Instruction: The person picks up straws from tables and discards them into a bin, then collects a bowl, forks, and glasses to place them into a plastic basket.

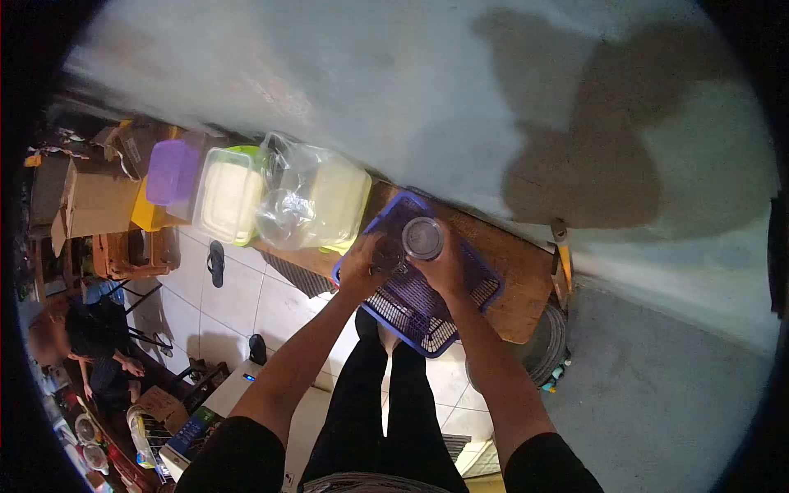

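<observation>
My right hand (444, 264) is closed around a clear round cup (422, 238), whose circular end faces up toward me. Close beside it, my left hand (360, 267) curls around what looks like another see-through cup (387, 253), dim and hard to make out. Both hands are over a purple-blue plastic basket (423, 306) with slatted sides. The basket lies on a wooden table (518, 283) and juts past its near edge.
Left of the basket stand a clear plastic bag (288, 197), lidded tubs (226, 197) and a purple container (171, 172). A wall (394, 90) rises behind the table. A seated person (99, 345) is at far left. Sandals (215, 263) lie on the tiled floor.
</observation>
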`<state>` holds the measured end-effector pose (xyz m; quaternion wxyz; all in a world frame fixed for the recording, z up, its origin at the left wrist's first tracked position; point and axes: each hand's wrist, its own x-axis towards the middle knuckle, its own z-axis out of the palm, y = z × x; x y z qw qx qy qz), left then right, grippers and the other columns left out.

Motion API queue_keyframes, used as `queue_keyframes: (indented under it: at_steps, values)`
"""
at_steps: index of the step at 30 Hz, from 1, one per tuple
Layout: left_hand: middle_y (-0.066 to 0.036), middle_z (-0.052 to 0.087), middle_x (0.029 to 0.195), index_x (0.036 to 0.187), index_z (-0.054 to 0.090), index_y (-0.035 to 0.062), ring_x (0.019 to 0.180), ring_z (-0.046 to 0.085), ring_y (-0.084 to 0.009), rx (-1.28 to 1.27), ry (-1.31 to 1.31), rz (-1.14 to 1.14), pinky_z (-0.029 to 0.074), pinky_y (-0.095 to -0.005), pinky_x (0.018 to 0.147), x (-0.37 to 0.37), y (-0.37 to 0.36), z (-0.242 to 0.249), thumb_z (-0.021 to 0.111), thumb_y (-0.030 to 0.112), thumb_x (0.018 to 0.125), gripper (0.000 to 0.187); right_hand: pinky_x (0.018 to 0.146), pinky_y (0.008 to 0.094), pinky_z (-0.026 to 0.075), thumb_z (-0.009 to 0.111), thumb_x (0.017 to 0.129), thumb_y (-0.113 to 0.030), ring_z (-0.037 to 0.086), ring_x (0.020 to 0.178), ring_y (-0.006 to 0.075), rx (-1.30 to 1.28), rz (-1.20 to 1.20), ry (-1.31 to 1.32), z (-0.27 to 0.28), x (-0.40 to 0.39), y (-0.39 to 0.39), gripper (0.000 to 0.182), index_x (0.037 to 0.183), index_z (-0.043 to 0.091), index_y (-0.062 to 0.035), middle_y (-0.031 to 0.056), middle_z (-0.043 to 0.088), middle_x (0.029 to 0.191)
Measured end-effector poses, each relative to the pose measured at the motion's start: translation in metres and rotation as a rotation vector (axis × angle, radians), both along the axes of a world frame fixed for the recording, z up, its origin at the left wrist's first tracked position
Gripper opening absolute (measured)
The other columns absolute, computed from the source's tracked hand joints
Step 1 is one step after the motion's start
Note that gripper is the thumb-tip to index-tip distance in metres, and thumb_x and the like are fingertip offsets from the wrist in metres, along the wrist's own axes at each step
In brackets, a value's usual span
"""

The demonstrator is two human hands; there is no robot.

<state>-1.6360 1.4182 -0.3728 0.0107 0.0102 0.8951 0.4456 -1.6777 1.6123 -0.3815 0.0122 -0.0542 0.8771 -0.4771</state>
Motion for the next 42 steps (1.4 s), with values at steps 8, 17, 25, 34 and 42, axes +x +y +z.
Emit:
queue_keyframes:
  at_steps: [8,17,25,34,42]
  values:
    - [-0.011,0.061,0.103,0.118,0.053,0.0108,0.099,0.058,-0.033,-0.177,-0.004,0.072,0.049,-0.042,0.08,0.011,0.0,0.008,0.078,0.013,0.057,0.066,0.097,0.0453,0.042,0.084,0.059,-0.014,0.047,0.121,0.0379,0.045,0.086,-0.109,0.004,-0.021,-0.015,0.082,0.13,0.043,-0.0094,0.015,0.055,0.124]
    - [-0.01,0.059,0.111,0.12,0.052,0.0142,0.099,0.06,-0.0338,-0.127,-0.042,0.161,0.05,-0.0411,0.081,0.016,0.001,0.008,0.08,0.013,0.056,0.07,0.103,0.0439,0.037,0.083,0.064,-0.018,0.042,0.126,0.0382,-0.133,0.072,-0.089,0.02,0.006,-0.001,0.09,0.139,0.033,-0.007,0.0201,0.044,0.135]
    - [-0.011,0.057,0.113,0.124,0.048,0.013,0.103,0.059,-0.0337,-0.102,-0.037,0.165,0.05,-0.0409,0.083,0.018,0.004,0.008,0.08,0.011,0.057,0.074,0.101,0.042,0.037,0.073,0.082,-0.029,0.044,0.121,0.0334,-0.194,-0.831,-0.403,-0.004,0.145,0.063,0.076,0.136,0.032,0.0053,0.0248,0.04,0.134]
    - [-0.012,0.057,0.113,0.127,0.046,0.0112,0.101,0.059,-0.0346,-0.094,-0.056,0.267,0.05,-0.0415,0.082,0.013,0.004,0.004,0.081,0.013,0.059,0.077,0.095,0.0432,0.041,0.054,0.094,-0.032,0.055,0.112,0.0351,-0.05,-0.584,-0.522,-0.025,0.098,0.089,0.049,0.129,0.047,0.001,0.0217,0.057,0.122]
    - [-0.015,0.055,0.118,0.13,0.044,0.007,0.109,0.056,-0.0348,-0.071,-0.033,0.269,0.048,-0.0402,0.091,0.011,0.007,0.003,0.083,0.01,0.058,0.082,0.1,0.0405,0.041,0.051,0.096,-0.036,0.054,0.114,0.0318,-0.197,-0.456,-0.594,-0.014,0.07,0.102,0.054,0.134,0.042,0.0013,0.0206,0.053,0.128]
